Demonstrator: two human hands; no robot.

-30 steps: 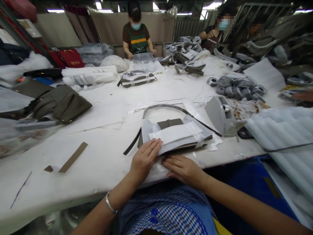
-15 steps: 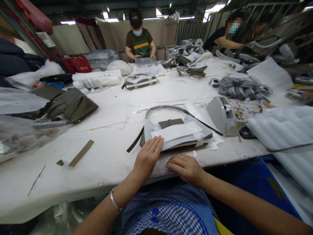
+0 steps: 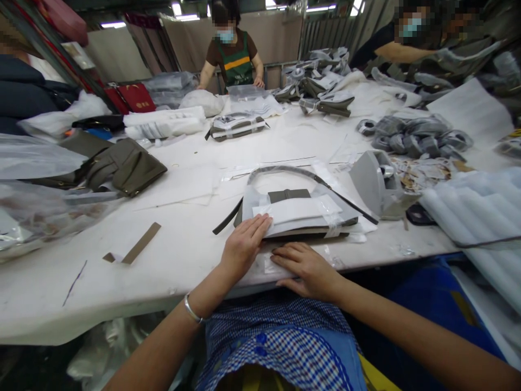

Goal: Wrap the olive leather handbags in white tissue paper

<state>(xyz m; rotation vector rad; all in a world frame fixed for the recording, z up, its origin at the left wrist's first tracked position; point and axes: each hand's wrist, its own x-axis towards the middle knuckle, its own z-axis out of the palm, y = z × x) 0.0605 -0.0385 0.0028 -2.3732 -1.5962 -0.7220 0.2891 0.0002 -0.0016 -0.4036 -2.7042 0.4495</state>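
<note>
The left hand [image 3: 243, 244], fingers straight, lies on the wrapped bag [image 3: 301, 210], seemingly steadying it. The right hand [image 3: 307, 267], fingers loosely spread, rests at its six o'clock, gripping nothing visible.

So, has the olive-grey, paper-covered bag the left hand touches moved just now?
No: the bag shows no clear shift against the pale grey angular stand.

Red bag [image 3: 139, 99] — at left, behind white rolls [image 3: 165, 124]
</note>
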